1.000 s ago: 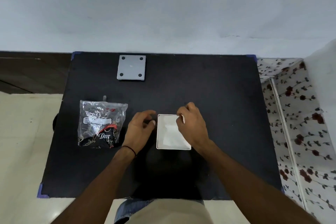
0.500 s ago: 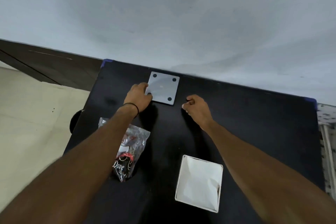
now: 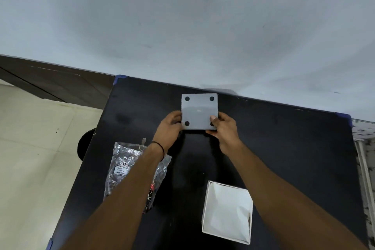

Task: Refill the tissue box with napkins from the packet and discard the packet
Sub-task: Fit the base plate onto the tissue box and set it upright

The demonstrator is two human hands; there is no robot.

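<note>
Hands grip the grey square lid [image 3: 199, 110] at twelve o'clock on the black table [image 3: 284, 138]: left hand [image 3: 170, 129] pinching its left edge, right hand [image 3: 224, 128] its right. Open tissue box [image 3: 227, 211], white napkins inside, sits at five o'clock; crinkled packet [image 3: 125, 166] at eight, under the left forearm.

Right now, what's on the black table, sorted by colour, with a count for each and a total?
White: 1, the open tissue box with napkins in it.
Grey: 1, the square lid with four dark dots, held by the left hand and right hand.
Clear and crinkly: 1, the plastic packet.
Total: 3.
</note>
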